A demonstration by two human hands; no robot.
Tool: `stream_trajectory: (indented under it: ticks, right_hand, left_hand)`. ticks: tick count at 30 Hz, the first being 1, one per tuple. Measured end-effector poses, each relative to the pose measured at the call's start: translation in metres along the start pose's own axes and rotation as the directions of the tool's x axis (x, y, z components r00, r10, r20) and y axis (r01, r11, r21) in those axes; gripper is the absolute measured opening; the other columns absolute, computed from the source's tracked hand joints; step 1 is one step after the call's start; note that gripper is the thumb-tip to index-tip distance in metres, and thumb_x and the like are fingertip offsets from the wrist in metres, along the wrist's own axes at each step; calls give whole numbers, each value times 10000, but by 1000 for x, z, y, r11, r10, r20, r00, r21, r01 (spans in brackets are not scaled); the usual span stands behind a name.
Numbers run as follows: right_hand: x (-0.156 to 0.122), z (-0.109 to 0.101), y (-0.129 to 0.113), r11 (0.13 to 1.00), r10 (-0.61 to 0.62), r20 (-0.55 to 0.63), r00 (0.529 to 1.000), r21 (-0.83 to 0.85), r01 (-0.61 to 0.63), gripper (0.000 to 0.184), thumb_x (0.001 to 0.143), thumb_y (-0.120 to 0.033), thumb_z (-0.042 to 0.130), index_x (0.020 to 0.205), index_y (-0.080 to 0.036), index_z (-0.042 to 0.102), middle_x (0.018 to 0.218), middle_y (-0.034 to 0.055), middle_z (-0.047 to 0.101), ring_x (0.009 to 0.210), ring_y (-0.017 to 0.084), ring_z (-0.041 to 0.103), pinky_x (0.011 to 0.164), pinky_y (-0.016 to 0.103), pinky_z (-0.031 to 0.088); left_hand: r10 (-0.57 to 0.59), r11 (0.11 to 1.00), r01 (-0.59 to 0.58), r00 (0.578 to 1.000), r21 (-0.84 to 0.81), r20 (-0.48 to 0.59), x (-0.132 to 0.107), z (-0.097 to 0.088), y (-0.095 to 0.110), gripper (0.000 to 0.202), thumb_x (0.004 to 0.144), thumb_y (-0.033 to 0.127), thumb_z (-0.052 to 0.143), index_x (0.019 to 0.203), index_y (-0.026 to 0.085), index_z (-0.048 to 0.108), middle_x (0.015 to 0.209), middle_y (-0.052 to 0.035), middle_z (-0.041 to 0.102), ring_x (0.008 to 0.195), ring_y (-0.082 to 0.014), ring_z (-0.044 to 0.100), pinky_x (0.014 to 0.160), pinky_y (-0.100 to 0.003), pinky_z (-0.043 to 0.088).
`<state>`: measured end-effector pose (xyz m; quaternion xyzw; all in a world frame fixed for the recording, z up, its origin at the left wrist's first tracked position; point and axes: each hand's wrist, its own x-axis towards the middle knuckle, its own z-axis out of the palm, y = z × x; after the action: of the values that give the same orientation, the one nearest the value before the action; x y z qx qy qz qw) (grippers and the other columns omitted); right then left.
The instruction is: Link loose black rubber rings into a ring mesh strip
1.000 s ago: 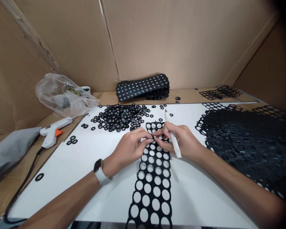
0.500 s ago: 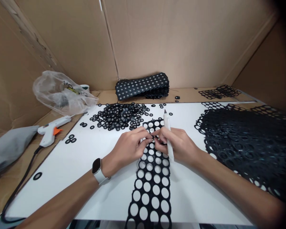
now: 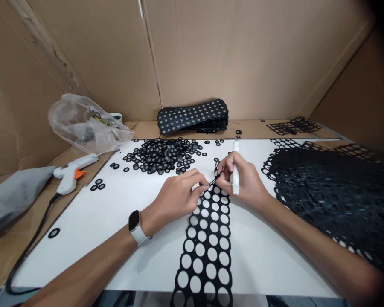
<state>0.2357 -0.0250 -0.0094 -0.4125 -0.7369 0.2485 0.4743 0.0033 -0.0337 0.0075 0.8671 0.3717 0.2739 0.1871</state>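
Note:
A long black perforated strip (image 3: 207, 244) with rows of round holes runs from the front edge up the middle of the white board. My left hand (image 3: 182, 192) pinches the strip near its far end between thumb and fingertips. Just to the right, my right hand (image 3: 243, 175) is closed, its fingertips pinching the far end, which looks lifted and bent up edge-on. Tucked between the right fingers is a white pen-shaped tool (image 3: 236, 170), standing roughly upright. The exact spot pinched is partly hidden by the fingers.
Loose black rings (image 3: 160, 155) lie heaped beyond my left hand. A pile of black perforated sheets (image 3: 333, 192) covers the right side. A stack of dotted black strips (image 3: 193, 116) sits at the back. Left are a hot glue gun (image 3: 71, 174) and a clear plastic bag (image 3: 89, 123).
My right hand has moved up and to the right, pulling the strip's far end up from lying flat. My left hand keeps its pinch, slightly further right.

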Motion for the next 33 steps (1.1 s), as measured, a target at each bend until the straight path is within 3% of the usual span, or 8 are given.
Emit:
stream_trajectory:
  ticks: [4, 9, 12, 19, 33]
  right_hand:
    - [5, -5, 4, 997, 63, -81, 995, 54, -59, 402, 771, -72, 666, 922, -272, 352, 933, -28, 675, 690, 152, 579, 659, 306, 470]
    - [14, -26, 21, 997, 81, -332, 940, 33, -74, 379, 759, -126, 658, 931, -285, 360, 844, -22, 619, 692, 194, 571, 660, 349, 456]
    - [17, -34, 29, 991, 108, -363, 926, -39, -131, 358, 784, -158, 649, 932, -288, 350, 828, -21, 656, 684, 213, 598, 701, 388, 471]
    - [17, -31, 24, 942, 124, -339, 932, -255, -218, 329, 775, -171, 658, 929, -285, 390, 803, 3, 701, 667, 230, 606, 715, 404, 459]
    - [15, -24, 24, 968, 182, -231, 956, -126, -215, 319, 813, -236, 702, 926, -278, 407, 947, 26, 740, 853, 246, 696, 808, 401, 508]
  left_hand:
    - [-10, 1000, 11, 1000, 10, -23, -1, 2, 1, 116, 1065, 180, 596, 1024, 245, 683, 1032, 35, 721, 749, -123, 632, 685, -297, 437]
    - [-12, 999, 12, 1000, 34, 3, -4, 0, -2, 128, 1056, 163, 585, 1002, 237, 676, 1040, 21, 730, 787, -144, 645, 678, -311, 433]
    - [-28, 999, 29, 1000, 14, -9, -4, -1, -4, 128, 1063, 170, 587, 1017, 237, 685, 1048, 14, 737, 828, -157, 668, 700, -314, 457]
    - [-16, 1000, 15, 1000, 19, 16, -3, 0, -2, 135, 1082, 186, 566, 1055, 233, 689, 1077, -1, 740, 900, -175, 695, 747, -319, 498]
    - [-1, 999, -1, 999, 49, 44, -3, 0, -4, 116, 1095, 209, 568, 1084, 231, 681, 1084, -2, 738, 888, -175, 690, 731, -325, 488]
